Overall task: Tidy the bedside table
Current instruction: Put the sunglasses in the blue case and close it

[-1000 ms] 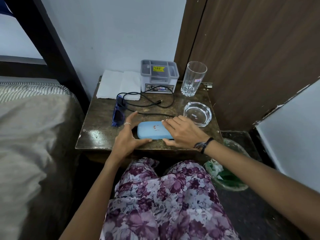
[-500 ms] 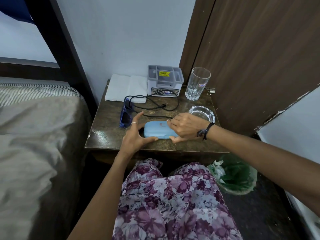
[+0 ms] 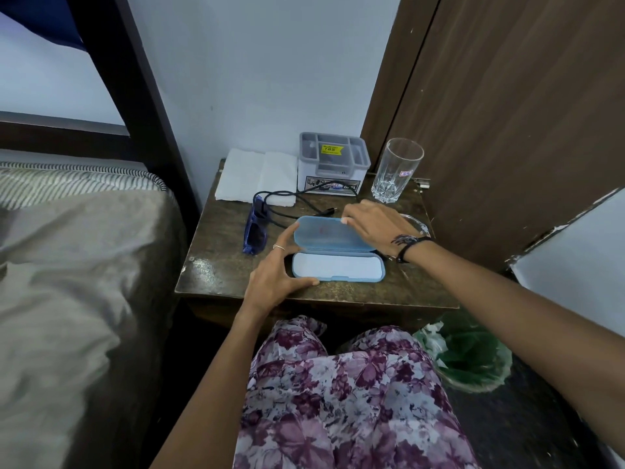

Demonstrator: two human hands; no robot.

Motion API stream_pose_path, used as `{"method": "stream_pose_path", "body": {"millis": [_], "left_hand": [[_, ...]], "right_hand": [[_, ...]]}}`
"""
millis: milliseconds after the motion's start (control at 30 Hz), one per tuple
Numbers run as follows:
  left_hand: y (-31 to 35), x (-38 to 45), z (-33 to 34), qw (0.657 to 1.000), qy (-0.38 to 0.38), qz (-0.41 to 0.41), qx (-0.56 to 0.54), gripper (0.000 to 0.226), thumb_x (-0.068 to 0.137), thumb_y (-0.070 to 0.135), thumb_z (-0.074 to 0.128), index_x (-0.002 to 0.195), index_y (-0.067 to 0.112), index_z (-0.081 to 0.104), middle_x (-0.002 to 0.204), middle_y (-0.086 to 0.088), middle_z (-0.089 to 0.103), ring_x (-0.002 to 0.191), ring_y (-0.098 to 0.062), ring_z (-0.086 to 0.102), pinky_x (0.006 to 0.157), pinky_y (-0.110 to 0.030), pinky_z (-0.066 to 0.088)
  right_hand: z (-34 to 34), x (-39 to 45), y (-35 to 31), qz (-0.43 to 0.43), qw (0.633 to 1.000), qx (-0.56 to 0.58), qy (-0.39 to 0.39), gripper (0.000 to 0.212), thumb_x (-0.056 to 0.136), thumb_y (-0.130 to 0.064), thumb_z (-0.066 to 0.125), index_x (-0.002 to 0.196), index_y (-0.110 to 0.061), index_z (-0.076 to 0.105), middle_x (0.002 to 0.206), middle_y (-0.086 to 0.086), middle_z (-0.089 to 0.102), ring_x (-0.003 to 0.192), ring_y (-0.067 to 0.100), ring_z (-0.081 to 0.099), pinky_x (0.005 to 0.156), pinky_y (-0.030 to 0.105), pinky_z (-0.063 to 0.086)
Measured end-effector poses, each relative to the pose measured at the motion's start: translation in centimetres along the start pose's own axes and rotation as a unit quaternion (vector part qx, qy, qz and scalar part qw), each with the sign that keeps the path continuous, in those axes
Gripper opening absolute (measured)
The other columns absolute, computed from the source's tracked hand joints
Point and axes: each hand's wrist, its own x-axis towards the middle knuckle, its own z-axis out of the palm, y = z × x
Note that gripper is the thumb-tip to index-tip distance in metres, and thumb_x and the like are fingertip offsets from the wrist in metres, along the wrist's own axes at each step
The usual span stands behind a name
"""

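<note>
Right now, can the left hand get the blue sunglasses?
Probably yes. The sunglasses lie just left of the left hand, nothing between them, though a black cable crosses their far end.

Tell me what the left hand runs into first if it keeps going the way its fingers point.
The left hand points up and right, fingertips already at the open glasses case. Beyond its lid, likely the black cable, then the grey organiser; depth is unclear.
</note>
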Motion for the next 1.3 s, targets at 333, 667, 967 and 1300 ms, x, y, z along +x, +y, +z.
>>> {"method": "stream_pose_path", "body": {"millis": [333, 667, 967, 1300], "left_hand": [[-0.4, 0.6, 0.3, 0.999, -0.002, -0.019, 0.032, 0.099, 0.064, 0.04, 0.081, 0.143, 0.036, 0.022, 0.133, 0.007, 0.055, 0.125, -0.016, 0.048, 0.083, -0.031, 0.038], [-1.2, 1.1, 0.7, 0.998, -0.005, -0.027, 0.049, 0.082, 0.065, 0.043, 0.079, 0.134, 0.027, 0.037, 0.129, 0.006, 0.057, 0.123, -0.015, 0.049, 0.088, -0.034, 0.041], [-1.4, 1.0, 0.8, 0.999, -0.001, -0.023, 0.036, 0.09, 0.065, 0.042, 0.079, 0.139, 0.032, 0.03, 0.126, 0.006, 0.059, 0.119, -0.015, 0.052, 0.087, -0.034, 0.042], [-0.9, 0.8, 0.5, 1.0, 0.005, -0.001, 0.022, 0.094, 0.063, 0.039, 0.081, 0.141, 0.035, 0.029, 0.14, 0.013, 0.047, 0.126, -0.011, 0.048, 0.092, -0.038, 0.047]], "right_hand": [[-2.5, 4.3, -8.4, -0.045, 0.997, -0.006, 0.054, 0.027, 0.094, -0.034, 0.047, 0.106, -0.022, 0.069, 0.099, 0.005, 0.06, 0.098, 0.023, 0.048, 0.078, 0.03, 0.031], [-1.1, 11.6, -12.6, -0.212, 0.951, -0.215, -0.061, 0.028, 0.088, -0.01, 0.052, 0.105, -0.025, 0.068, 0.106, 0.001, 0.062, 0.106, 0.024, 0.047, 0.074, 0.031, 0.03], [-2.3, 12.9, -13.4, -0.26, 0.936, -0.195, -0.135, 0.019, 0.082, -0.019, 0.059, 0.096, -0.023, 0.071, 0.104, 0.001, 0.063, 0.107, 0.021, 0.046, 0.081, 0.032, 0.031], [-6.3, 11.0, -13.4, -0.194, 0.978, -0.057, -0.046, 0.017, 0.082, -0.029, 0.061, 0.091, -0.023, 0.074, 0.094, -0.001, 0.062, 0.101, 0.019, 0.049, 0.076, 0.027, 0.03]]}}
